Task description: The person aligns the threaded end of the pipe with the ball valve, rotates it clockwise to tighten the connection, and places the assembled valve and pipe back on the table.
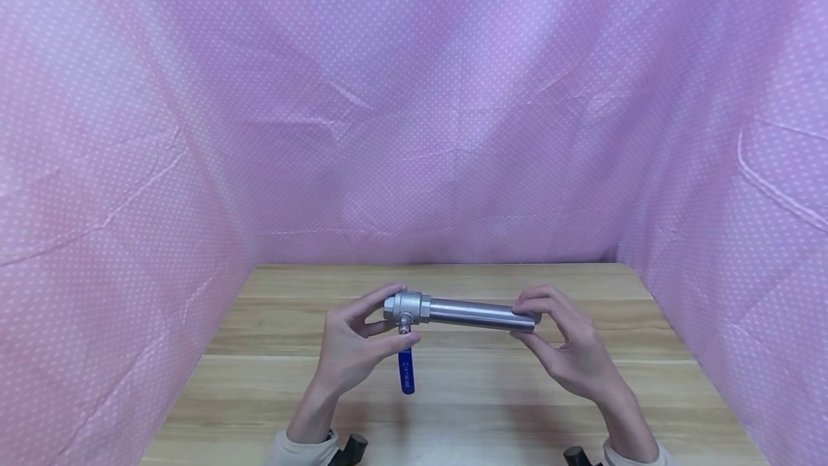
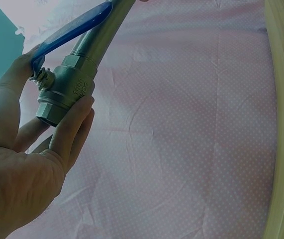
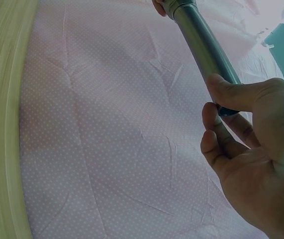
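A silver ball valve (image 1: 407, 305) with a blue lever handle (image 1: 406, 371) is joined to a straight metal pipe (image 1: 475, 313). Thumb and fingers of my left hand (image 1: 356, 344) grip the valve body at its free end. The lever points toward me in the head view; in the left wrist view the blue handle (image 2: 72, 32) runs alongside the pipe and raised lettering shows on the valve (image 2: 67, 87). My right hand (image 1: 572, 344) pinches the pipe's other end, its thumb against the pipe (image 3: 201, 40) in the right wrist view. Valve and pipe are held above the table.
A light wood-grain table (image 1: 466, 394) lies below both hands. Pink polka-dot cloth (image 1: 414, 128) hangs behind it and on both sides. Dark wrist-camera mounts (image 1: 352, 448) show at the bottom edge.
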